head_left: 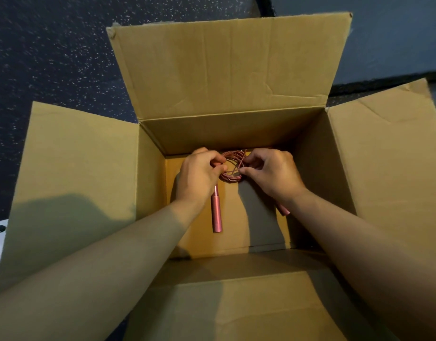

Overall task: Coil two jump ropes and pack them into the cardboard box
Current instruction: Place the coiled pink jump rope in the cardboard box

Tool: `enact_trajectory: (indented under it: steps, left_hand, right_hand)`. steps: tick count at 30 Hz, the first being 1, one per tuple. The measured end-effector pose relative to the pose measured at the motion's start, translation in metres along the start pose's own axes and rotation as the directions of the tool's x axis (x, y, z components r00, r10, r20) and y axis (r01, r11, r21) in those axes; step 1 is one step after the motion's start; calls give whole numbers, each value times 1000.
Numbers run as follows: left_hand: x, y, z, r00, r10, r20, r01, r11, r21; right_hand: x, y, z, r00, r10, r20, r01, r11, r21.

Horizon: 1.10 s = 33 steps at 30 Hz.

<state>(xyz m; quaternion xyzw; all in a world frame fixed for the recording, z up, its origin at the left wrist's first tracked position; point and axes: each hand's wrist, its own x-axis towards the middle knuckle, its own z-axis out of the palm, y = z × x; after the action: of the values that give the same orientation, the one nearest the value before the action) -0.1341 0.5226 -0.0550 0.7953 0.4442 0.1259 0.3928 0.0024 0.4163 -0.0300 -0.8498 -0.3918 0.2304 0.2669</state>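
Head view, looking straight down: the left hand pinches the coiled cord of a pink jump rope at its nine o'clock side, fingers curled round the strands, and the right hand pinches the coil at its three o'clock side. Both hands are deep inside the cardboard box, near the wall at twelve o'clock. One pink handle lies on the box floor toward six o'clock under the left wrist; the second handle shows only its tip below the right wrist.

By my reading, one rope is coiled and being set down. No second rope is visible, so that one seems left to do.

All four flaps are folded outward, leaving the mouth open. Bare floor remains toward six o'clock, and the walls stand close at both forearms.
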Motion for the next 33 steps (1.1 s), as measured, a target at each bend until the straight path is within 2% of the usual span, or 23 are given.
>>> enact_trajectory:
  steps: [4,9,15,20,25,33]
  left_hand:
    - [-1,0,-2,1000,-22,-2,22,1000,-21]
    - [-1,1,4,996,-83,-26,84,996,22]
    - [7,2,4,998,-66,24,64,995,78]
    - [8,-2,-2,989,-142,38,143,989,-32]
    - [0,1,-5,984,-179,13,179,976,-122]
    - [-1,6,-13,977,-209,46,214,959,-187]
  right_hand:
    - [3,1,-1,998,-31,51,32,999,-32]
    - [5,-3,10,997,-67,25,69,991,-115]
    - [15,-3,12,998,-15,67,23,991,-129]
    - [6,-1,5,994,-52,94,60,994,-93]
    - [-5,-1,3,992,8,126,-3,999,-41]
    - [-2,-6,9,996,43,73,-43,999,-1]
